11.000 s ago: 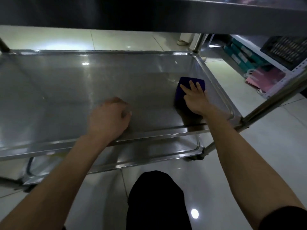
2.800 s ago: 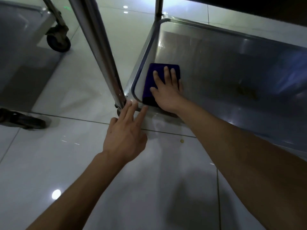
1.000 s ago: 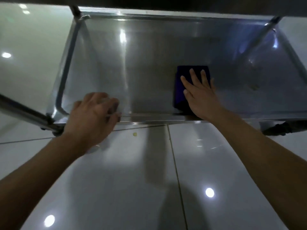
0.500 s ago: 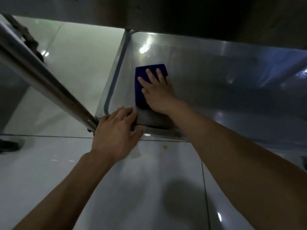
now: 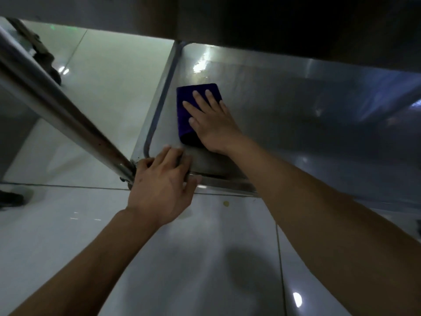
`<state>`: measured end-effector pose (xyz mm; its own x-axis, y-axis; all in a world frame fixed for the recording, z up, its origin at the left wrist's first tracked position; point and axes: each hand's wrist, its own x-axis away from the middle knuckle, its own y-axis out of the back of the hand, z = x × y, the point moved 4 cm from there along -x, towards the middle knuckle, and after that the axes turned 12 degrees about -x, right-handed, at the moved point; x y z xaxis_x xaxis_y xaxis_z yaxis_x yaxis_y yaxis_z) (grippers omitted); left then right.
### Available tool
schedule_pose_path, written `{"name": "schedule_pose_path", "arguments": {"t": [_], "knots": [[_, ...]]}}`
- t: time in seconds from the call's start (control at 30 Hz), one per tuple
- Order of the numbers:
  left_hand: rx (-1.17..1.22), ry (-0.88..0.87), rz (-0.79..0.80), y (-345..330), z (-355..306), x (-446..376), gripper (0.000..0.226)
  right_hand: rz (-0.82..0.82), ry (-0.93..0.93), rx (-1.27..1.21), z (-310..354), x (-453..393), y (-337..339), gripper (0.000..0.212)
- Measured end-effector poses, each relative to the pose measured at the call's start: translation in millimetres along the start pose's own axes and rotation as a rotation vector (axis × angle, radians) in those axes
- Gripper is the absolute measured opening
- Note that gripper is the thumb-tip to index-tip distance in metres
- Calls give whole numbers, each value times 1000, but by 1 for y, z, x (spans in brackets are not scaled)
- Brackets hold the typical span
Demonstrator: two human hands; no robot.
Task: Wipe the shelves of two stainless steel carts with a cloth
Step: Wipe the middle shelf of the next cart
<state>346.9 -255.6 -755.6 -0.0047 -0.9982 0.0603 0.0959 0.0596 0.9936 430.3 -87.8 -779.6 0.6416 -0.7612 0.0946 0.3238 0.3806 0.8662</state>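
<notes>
Head view: folded dark-blue rectangular cloth [image 5: 185, 110] lay flat on the lowest brushed stainless steel shelf [image 5: 284, 115] of the cart, close to that shelf's left rim and near its front-left corner. Right hand [image 5: 213, 123] pressed down on the cloth's right half, palm flat, fingers straight and slightly spread, fingertips reaching toward the cloth's far edge; left strip and near-left corner of the cloth showed bare beside the thumb. Left hand [image 5: 163, 183] sat at the shelf's front-left corner, fingers curled over the raised front rim, thumb stretched along the rim's outer side, gripping the edge just nearer than the cloth. Small gap of bare steel lay between the left fingertips and the cloth's near end; hands near each other but not touching. Round polished steel cart post [image 5: 61, 110] ran diagonally from the upper left down to the corner joint, right beside the left hand's knuckles. Dark underside of the shelf above [image 5: 273, 17] filled the top of the view. Glossy pale tiled floor [image 5: 193, 258] spread beneath both forearms, with bright light spots reflected in it. Blurred black caster wheel [image 5: 43, 58] of another cart stood at upper left, well apart from the hands.
</notes>
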Motion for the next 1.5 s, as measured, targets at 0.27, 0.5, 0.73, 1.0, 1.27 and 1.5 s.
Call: {"name": "schedule_pose_path", "arguments": {"t": [0.27, 0.5, 0.73, 1.0, 1.27, 1.5], "knots": [[71, -91, -49, 29, -35, -31, 45, -104, -257, 24, -145, 98, 54, 52], [-51, -444, 5, 30, -146, -44, 47, -183, -555, 152, -267, 191, 110, 52], [-41, -397, -12, 26, -156, -44, 42, -114, -446, 134, -246, 249, 117, 53], [-2, -343, -14, 26, -159, -41, 38, -61, -423, 90, -198, 291, 91, 52], [171, -279, -23, 21, -142, -46, 50, -5, -287, 74, -127, 228, 52, 55], [172, -311, 19, 26, -126, -41, 42, 55, -266, 78, -84, 201, 33, 57]]}}
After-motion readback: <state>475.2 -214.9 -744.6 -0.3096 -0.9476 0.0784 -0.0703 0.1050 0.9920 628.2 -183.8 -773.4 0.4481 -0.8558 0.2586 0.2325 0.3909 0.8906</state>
